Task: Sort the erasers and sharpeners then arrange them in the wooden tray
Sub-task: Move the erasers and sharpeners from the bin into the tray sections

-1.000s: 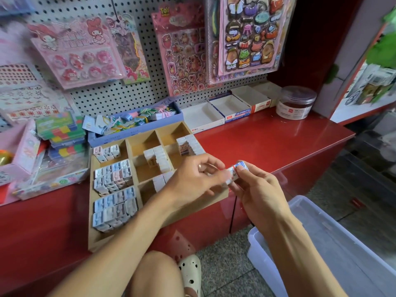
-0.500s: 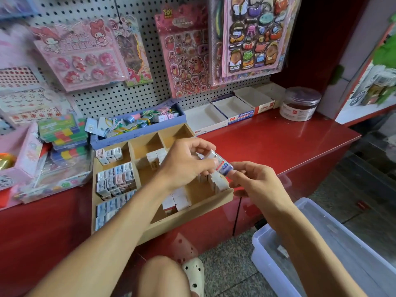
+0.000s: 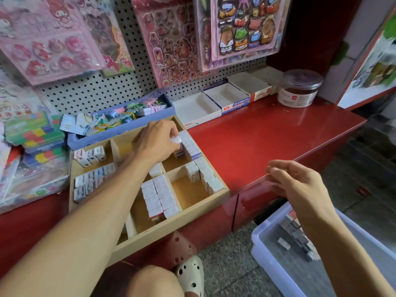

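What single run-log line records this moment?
left hand: pinches eraser at wooden tray back-right compartment | right hand: empty, over counter edge | step: placing

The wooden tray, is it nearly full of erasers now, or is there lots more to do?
Partly. The wooden tray already has rows of erasers in several compartments. The left hand is setting one eraser into the back right compartment. The right hand hangs open and holds nothing. Bare gaps remain, and more pieces wait in the plastic bin.

Probably a stationery shop: sticker packs (image 3: 171,39) hang on pegboard (image 3: 102,91).
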`<state>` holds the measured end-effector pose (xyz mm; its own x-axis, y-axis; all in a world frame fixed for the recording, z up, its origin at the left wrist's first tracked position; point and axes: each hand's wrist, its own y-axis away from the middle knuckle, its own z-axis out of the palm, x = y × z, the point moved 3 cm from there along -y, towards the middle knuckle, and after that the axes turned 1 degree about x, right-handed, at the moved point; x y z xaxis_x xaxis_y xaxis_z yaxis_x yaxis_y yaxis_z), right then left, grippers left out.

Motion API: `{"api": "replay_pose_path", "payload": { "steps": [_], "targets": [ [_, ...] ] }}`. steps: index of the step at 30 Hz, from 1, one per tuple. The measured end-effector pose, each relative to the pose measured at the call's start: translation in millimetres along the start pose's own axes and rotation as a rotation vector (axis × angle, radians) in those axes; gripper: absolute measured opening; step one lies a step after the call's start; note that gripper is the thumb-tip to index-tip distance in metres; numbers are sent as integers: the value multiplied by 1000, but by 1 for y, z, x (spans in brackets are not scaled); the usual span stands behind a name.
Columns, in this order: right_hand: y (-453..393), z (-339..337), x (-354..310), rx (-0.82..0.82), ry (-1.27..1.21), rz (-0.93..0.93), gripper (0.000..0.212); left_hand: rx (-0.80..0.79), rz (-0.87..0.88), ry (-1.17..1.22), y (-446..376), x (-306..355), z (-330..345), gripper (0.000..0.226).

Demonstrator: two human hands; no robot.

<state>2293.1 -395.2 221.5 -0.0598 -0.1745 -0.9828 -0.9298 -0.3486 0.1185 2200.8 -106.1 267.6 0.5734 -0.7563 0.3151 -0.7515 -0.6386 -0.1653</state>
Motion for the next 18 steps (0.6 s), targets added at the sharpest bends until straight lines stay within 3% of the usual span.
{"api": "replay_pose_path", "payload": {
  "steps": [9,18],
  "targets": [
    [-1,-10,7,40,-96,26,17,144,89,-87,13,5,16,22],
    [14,-15,4,36,-130,42,17,45,8,-22,16,6,-15,23]
  ]
}}
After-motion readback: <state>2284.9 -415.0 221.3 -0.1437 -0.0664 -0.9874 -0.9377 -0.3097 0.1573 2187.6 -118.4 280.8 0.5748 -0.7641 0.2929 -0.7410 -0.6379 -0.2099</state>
